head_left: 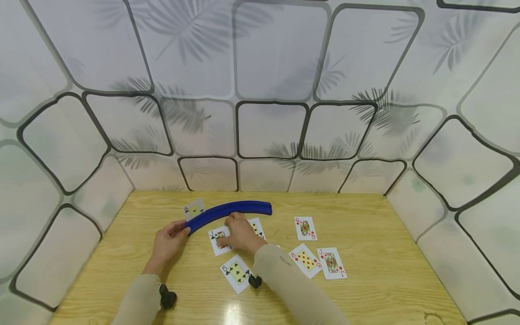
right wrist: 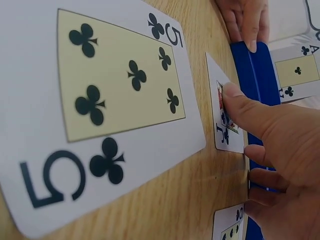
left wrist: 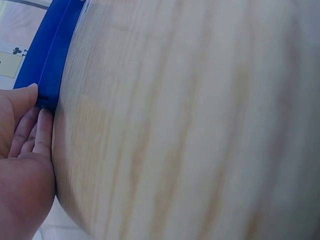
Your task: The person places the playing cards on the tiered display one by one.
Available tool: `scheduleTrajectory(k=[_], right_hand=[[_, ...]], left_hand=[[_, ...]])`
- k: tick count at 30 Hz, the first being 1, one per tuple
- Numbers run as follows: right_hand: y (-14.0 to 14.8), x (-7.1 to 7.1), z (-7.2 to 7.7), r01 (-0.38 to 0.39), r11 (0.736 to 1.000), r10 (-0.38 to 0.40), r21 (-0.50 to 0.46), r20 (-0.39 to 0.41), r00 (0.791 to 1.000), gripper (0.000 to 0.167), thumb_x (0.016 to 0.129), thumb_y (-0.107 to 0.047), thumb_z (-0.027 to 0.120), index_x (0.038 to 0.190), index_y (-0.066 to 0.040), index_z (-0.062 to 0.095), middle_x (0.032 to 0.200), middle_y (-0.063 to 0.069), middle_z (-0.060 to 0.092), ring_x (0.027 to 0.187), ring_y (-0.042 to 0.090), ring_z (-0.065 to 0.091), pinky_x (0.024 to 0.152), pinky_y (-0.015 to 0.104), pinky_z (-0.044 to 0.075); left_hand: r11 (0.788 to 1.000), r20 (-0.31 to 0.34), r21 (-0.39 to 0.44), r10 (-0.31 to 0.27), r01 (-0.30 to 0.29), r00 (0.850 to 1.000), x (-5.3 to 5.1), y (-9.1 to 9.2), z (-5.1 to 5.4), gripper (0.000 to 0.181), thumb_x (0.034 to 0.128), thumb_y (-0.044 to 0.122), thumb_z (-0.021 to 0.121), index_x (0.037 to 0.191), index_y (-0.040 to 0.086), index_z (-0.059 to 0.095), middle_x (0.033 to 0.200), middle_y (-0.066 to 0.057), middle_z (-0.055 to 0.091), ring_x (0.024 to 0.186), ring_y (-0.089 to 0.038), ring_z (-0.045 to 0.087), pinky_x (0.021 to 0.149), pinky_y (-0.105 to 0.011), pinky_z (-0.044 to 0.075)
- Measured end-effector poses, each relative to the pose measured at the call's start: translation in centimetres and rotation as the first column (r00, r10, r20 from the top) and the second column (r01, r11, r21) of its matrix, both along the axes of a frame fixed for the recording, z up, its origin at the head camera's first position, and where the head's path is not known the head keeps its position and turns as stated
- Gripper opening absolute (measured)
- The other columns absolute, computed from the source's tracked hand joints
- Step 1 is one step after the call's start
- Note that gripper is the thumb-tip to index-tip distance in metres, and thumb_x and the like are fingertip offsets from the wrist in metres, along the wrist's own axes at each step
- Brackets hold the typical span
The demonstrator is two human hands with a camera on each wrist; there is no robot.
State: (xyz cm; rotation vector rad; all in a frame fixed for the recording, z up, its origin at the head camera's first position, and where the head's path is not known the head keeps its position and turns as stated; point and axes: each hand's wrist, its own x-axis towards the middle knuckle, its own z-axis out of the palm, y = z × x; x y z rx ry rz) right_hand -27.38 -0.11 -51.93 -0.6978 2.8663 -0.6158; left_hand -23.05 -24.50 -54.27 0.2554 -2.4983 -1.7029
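A curved blue card holder point(head_left: 229, 208) lies across the far left of the table. My left hand point(head_left: 170, 239) pinches its left end, thumb point(left wrist: 22, 100) on top and fingers beneath. In front of the holder lies a jack of clubs point(head_left: 215, 234). My right hand point(head_left: 243, 234) has its thumb on that card's face, with the other fingers curled at the card's edge close to the holder, as the right wrist view shows point(right wrist: 280, 145). A six of clubs point(right wrist: 231, 227), partly hidden, lies beside this hand. Nearer the front is a five of clubs point(head_left: 235, 273).
An ace of clubs point(head_left: 195, 209) lies behind the holder's left end. On the right are a queen of diamonds point(head_left: 305, 228), an eight of diamonds point(head_left: 305, 260) and a jack of diamonds point(head_left: 331, 263). Patterned walls point(head_left: 268, 131) enclose the wooden table point(head_left: 386, 271).
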Motion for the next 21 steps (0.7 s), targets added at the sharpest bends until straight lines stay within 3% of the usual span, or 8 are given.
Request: scheduleTrajectory(k=[9,14,18,21], right_hand=[[-0.22,0.03,0.13,0.048,0.998,-0.047,-0.048,0.023,0.999,0.064,0.083,-0.045,0.09,0.127,-0.008,0.062,0.124,0.006,0.064,0.115,0.021,0.057,0.1,0.034,0.053],[-0.46,0.0,0.23,0.086,0.995,-0.083,-0.06,0.047,0.995,0.062,0.083,-0.043,0.091,0.127,-0.012,0.061,0.119,0.004,0.067,0.111,0.019,0.059,0.095,0.033,0.055],[-0.5,-0.06,0.45,0.091,0.992,-0.087,-0.082,0.054,0.995,0.057,0.085,-0.039,0.089,0.127,-0.012,0.062,0.107,0.002,0.068,0.098,0.017,0.057,0.084,0.03,0.053],[-0.36,-0.17,0.62,0.075,0.989,-0.067,-0.124,0.071,0.995,0.047,0.091,-0.031,0.085,0.127,-0.011,0.062,0.098,0.001,0.064,0.089,0.015,0.053,0.076,0.027,0.049]], left_hand=[[1.0,0.009,-0.007,-0.003,0.003,1.0,0.12,0.07,0.19,0.037,0.103,0.012,0.069,0.135,-0.006,0.065,0.133,-0.027,0.068,0.093,0.009,0.061,0.081,-0.006,0.049],[1.0,0.0,-0.01,0.007,-0.007,1.0,0.09,0.11,0.17,0.037,0.1025,0.013,0.07,0.134,-0.006,0.066,0.132,-0.027,0.069,0.097,0.002,0.065,0.081,-0.007,0.05],[1.0,-0.001,-0.009,0.003,-0.003,1.0,0.1,0.08,0.14,0.037,0.1028,0.013,0.069,0.135,-0.006,0.066,0.133,-0.027,0.069,0.101,-0.003,0.068,0.081,-0.006,0.05],[1.0,-0.002,-0.003,-0.001,0.001,1.0,0.05,0.03,0.04,0.037,0.1029,0.011,0.069,0.135,-0.006,0.066,0.134,-0.027,0.068,0.1,0.001,0.067,0.082,-0.006,0.05]])
